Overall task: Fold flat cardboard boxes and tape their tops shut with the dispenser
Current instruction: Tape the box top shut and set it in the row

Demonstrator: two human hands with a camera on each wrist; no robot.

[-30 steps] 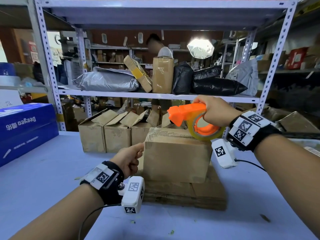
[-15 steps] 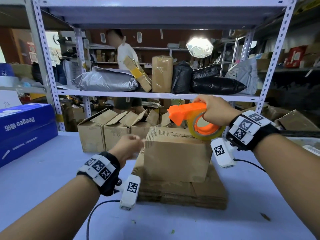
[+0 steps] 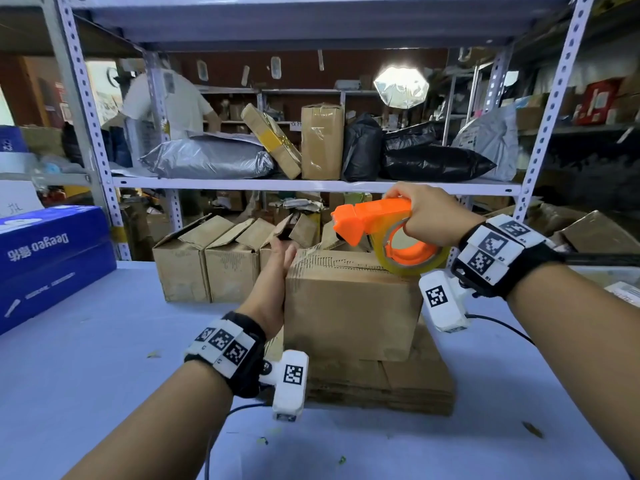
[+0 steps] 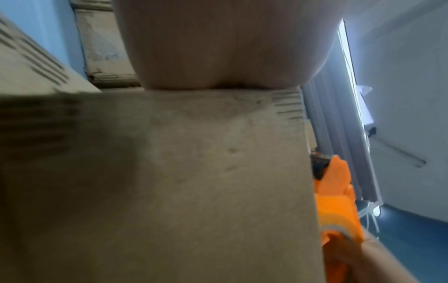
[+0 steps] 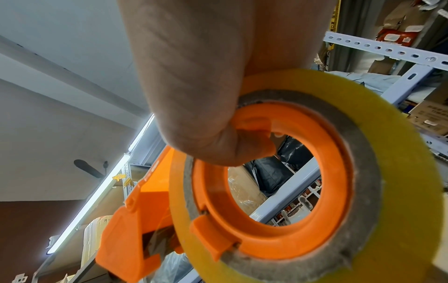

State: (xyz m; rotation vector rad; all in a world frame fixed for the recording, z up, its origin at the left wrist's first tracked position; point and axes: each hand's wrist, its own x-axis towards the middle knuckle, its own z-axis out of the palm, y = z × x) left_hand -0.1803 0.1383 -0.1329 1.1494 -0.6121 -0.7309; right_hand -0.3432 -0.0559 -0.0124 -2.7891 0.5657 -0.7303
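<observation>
A folded-up brown cardboard box [image 3: 349, 306] stands on a stack of flat cardboard [image 3: 381, 386] in the middle of the table. My left hand [image 3: 277, 271] lies with straight fingers flat against the box's left side; the left wrist view shows the palm [image 4: 218, 47] on the cardboard [image 4: 181, 181]. My right hand [image 3: 426, 213] grips the orange tape dispenser [image 3: 374, 216] with its yellowish tape roll [image 3: 408, 261] just above the box's top right edge. In the right wrist view the fingers [image 5: 194, 95] curl through the dispenser's orange core [image 5: 278, 191].
A row of open-topped cardboard boxes [image 3: 211, 261] stands behind along the shelf. A blue carton [image 3: 52, 258] lies at the table's left. The metal shelf [image 3: 311, 185] carries parcels and bags. A person [image 3: 166, 102] in white stands behind the shelving.
My left hand rose from a loose curl by the box's lower left and now lies flat along its left side. The dispenser stays over the box top. The person behind moved left.
</observation>
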